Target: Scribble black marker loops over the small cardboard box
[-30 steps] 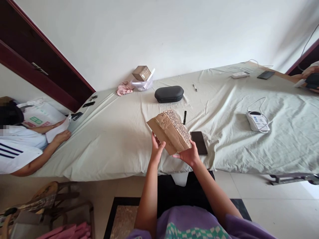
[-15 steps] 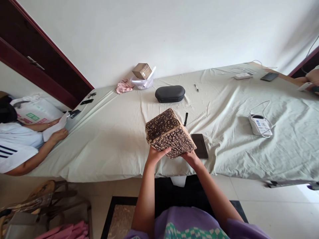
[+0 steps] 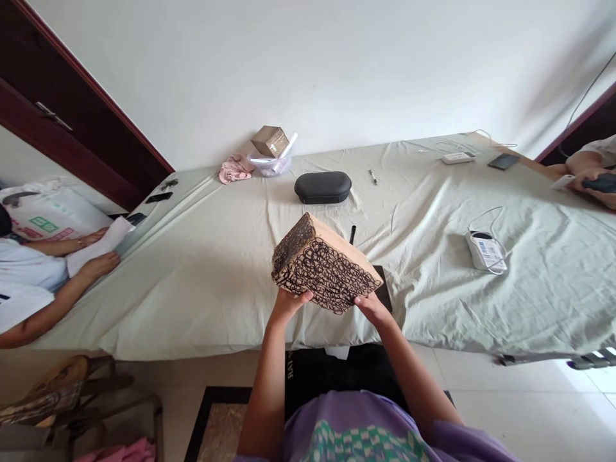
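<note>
**Scribbled cardboard box held in both hands above near table edge**

Brown cardboard box covered in black scribbled loops (image 3: 323,269) held tilted above the near edge of the long table draped in a pale green-grey sheet (image 3: 202,269). Left hand (image 3: 289,303) closed on the box's near left corner, fingers wrapped under and onto the scribbled face. Right hand (image 3: 371,308) gripping the near right corner from below. Two scribbled faces turned toward the camera; plain brown top edge visible at the far side.

Flat black phone (image 3: 384,295) lying on the sheet just right of the box, partly hidden behind it. Black marker pen (image 3: 353,234) just beyond the box. Black oval zip case (image 3: 323,187) farther back. Small brown carton (image 3: 270,141) resting on a clear plastic bag near the far wall, pink cloth (image 3: 233,170) beside it. White device with cable (image 3: 486,251) well to the right.

Another person's hands (image 3: 99,263) on white paper at the left end of the table.
</note>
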`<state>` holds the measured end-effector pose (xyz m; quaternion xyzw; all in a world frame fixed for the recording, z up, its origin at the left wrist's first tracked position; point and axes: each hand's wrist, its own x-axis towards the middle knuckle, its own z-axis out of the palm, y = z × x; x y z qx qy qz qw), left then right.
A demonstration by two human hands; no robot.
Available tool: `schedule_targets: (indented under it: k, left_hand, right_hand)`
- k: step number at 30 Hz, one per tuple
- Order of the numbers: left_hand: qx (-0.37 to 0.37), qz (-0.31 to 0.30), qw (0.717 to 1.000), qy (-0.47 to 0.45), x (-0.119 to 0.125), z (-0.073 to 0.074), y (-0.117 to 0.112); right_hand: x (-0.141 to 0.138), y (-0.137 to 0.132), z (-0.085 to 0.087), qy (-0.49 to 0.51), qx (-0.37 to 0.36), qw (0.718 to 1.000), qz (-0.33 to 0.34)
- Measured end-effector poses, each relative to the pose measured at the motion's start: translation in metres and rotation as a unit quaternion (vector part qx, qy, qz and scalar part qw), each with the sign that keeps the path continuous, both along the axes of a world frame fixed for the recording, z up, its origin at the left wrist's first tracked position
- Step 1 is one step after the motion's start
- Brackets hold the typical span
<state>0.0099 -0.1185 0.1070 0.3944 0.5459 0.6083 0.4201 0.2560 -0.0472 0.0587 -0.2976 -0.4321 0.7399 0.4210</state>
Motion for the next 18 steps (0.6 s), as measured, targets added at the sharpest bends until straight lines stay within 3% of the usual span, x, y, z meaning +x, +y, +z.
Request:
schedule_targets:
  k: [6, 10, 14, 18]
  left_hand:
    - [0.128, 0.04, 0.99, 0.052, -0.003, 0.025, -0.005]
    - [0.153, 0.049, 0.98, 0.113, -0.004, 0.034, -0.012]
    - [0.121, 0.088, 0.976, 0.155, -0.004, 0.03, -0.015]
    - [0.101, 0.119, 0.96, 0.233, -0.011, 0.016, -0.008]
  right_hand:
    - [0.001, -0.006, -0.014, 0.024, -0.051, 0.998, 0.041]
    - [-0.011, -0.012, -0.029, 0.036, -0.09, 0.993, 0.069]
    - [-0.026, -0.02, -0.04, 0.044, -0.121, 0.985, 0.113]
    - [-0.032, -0.02, -0.045, 0.051, -0.159, 0.978, 0.122]
